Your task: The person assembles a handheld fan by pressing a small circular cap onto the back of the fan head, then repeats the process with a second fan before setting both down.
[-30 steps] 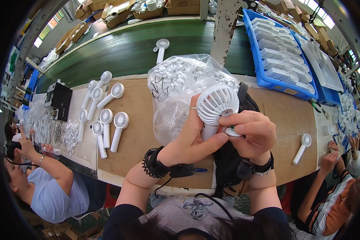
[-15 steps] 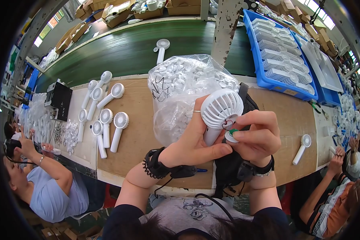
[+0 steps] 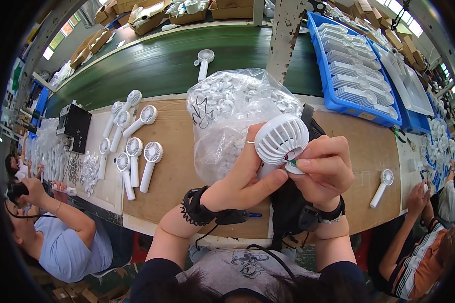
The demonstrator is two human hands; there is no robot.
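Observation:
A white handheld fan point(image 3: 282, 137) is gripped in my left hand point(image 3: 237, 184), its slatted round head tilted up and its handle mostly hidden by my fingers. My right hand point(image 3: 324, 169) pinches a small round white cap point(image 3: 293, 167) with a bit of green on it, at the lower edge of the fan head. Thin red wire shows at the opening there. Behind the fan lies a clear plastic bag point(image 3: 222, 96) full of small white round parts. A black wristband with a cord circles each wrist.
Several white handheld fans point(image 3: 134, 146) lie to the left, beside a black box point(image 3: 75, 127). One more fan point(image 3: 381, 189) lies at the right, another point(image 3: 205, 63) on the green conveyor belt point(image 3: 151, 58). A blue crate point(image 3: 384, 120) holds stacked white parts. Co-workers sit on both sides.
My right hand has brought the cap up against the fan head and turned it; less of the green and the wire shows now. My left hand has barely moved.

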